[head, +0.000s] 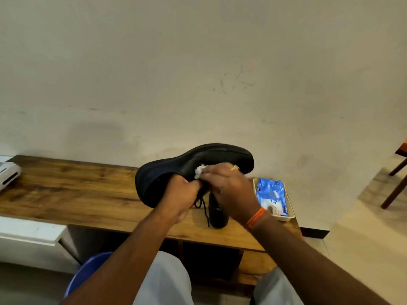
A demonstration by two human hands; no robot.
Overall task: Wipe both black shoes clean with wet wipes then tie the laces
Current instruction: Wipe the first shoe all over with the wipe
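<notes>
Shoe (176, 170) is held up in the air above the bench (77, 194), tipped on its side w/ the sole facing the camera. Long axis runs left-low to right-high: one end drops toward the left, the other rises right, near the wall. Can't tell heel from toe for sure.

Left hand (180, 194) is under the shoe's middle, fingers curled up round its lower edge, clamped on it & carrying the weight. Right hand (226, 186) comes in from the right & sits on the shoe's side, pinching a small white wipe (200, 170) against the upper. Both hands are close together, nearly touching, at mid-shoe. So the wipe is at the centre of the long axis; unwiped length lies both ways from it, left-down & right-up. Right hand is nearer the high end, left hand nearer the low end. Next stroke prob. runs along that axis w/ the right hand while the left just steadies.

A lace (203, 205) hangs loose below the hands, untied.

2nd shoe (218, 214) stands on the bench directly under the right hand, mostly hidden by it; near end points at the person.

Wipe pack (271, 194), blue, lies in a shallow tray (290, 208) at the bench's right end, just beside shoe no. 2, in reach of the right hand.

Count: 2 shoes, 1 wipe in hand, 1 pack, 1 tray, 2 hands.

Judgement: wiping of shoe 1 under way; laces not yet tied.
</notes>
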